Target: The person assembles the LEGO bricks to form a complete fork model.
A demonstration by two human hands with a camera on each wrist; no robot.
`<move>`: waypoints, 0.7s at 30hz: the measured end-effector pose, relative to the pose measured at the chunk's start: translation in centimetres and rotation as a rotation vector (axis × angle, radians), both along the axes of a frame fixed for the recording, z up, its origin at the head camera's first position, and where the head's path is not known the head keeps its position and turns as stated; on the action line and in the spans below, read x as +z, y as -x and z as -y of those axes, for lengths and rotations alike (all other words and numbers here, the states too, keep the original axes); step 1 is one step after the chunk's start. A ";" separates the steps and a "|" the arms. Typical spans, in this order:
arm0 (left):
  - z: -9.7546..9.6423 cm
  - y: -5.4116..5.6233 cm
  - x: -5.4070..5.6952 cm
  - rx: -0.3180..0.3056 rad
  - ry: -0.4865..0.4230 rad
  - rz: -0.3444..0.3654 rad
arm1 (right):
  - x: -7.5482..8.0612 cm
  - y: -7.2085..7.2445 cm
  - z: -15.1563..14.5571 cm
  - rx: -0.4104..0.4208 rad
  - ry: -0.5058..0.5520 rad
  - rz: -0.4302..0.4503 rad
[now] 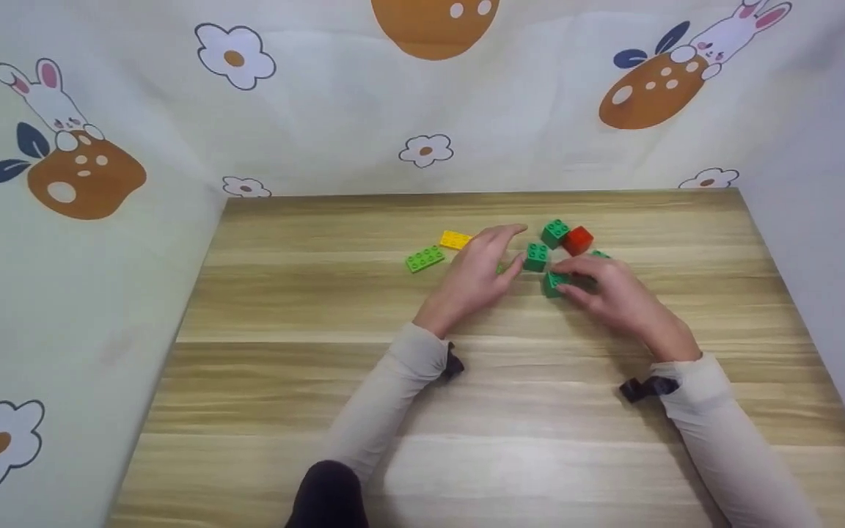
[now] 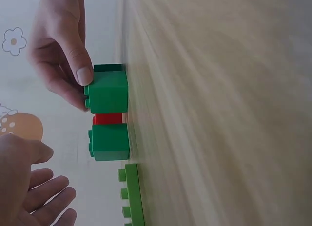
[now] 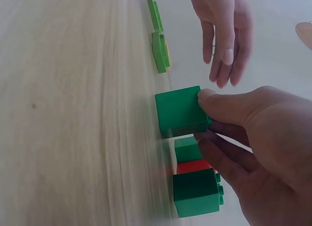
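With thumb and fingertips, my right hand (image 1: 617, 301) pinches the upper edges of a green 2x2 toy brick (image 1: 554, 285), also seen up close in the right wrist view (image 3: 180, 111). The brick is on or just above the table; I cannot tell which. My left hand (image 1: 472, 275) hovers to its left with fingers spread, holding nothing. Between the hands is another green brick (image 1: 536, 258). Behind it, a third green brick (image 1: 554, 234) stands beside a red brick (image 1: 579, 240). One more green brick (image 1: 600, 255) is mostly hidden by my right hand.
Left of my left hand lie a light green flat 2x4 brick (image 1: 425, 259) and a yellow flat brick (image 1: 455, 240), partly covered by that hand. Another light green piece (image 3: 159, 53) shows near them. Patterned cloth walls (image 1: 334, 125) enclose the wooden table (image 1: 283, 293).
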State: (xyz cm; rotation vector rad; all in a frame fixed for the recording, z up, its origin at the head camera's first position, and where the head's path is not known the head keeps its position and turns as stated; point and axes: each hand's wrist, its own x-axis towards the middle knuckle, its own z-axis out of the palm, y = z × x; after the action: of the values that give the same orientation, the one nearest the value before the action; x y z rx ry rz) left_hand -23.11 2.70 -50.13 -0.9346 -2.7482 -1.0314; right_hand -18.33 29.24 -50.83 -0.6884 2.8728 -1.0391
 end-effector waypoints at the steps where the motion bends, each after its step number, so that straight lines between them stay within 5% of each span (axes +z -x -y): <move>1: -0.2 0.2 0.0 -0.005 0.007 0.008 | 0.0 0.1 0.0 -0.001 0.005 0.000; 9: -1.6 1.0 -0.5 -0.008 0.051 0.104 | -0.5 0.5 0.2 0.013 0.028 -0.019; 21: -2.3 1.0 -1.3 -0.020 0.052 0.104 | -0.3 0.3 -0.2 0.005 0.049 0.004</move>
State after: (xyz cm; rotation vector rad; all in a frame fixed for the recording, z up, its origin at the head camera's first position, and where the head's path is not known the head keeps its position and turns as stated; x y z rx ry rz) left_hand -24.08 5.02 -51.44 -0.9436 -2.8689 -1.0459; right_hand -18.61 29.42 -51.14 -0.6945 2.8501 -1.1120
